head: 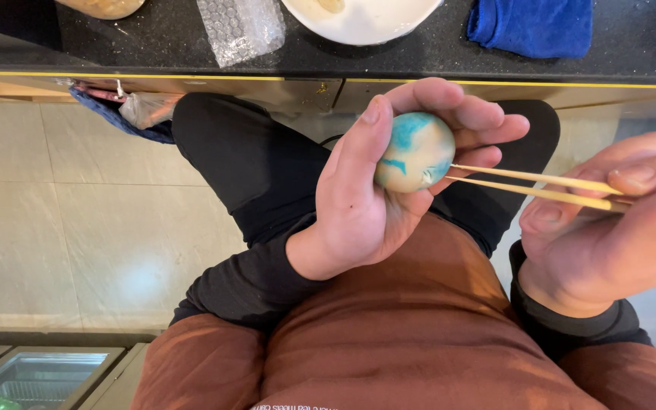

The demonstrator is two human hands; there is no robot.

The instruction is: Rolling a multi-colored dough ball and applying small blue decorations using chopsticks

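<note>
The ball [416, 152], smooth, round and cream with blue marbling, sits cupped in the left hand [389, 190], fingers curled over it. The right hand [609, 228] pinches two thin pale wooden sticks [533, 184] whose tips meet the ball's side. Pushed too hard, they could snap, or slide off the slick surface into the left hand's fingers just beside.

Beyond my knees, a dark speckled counter [434, 57] bears a white plate [362, 19], a folded blue cloth [533, 25] and a piece of clear bubble wrap [241, 29]. Below it lies a pale tiled floor [62, 220].
</note>
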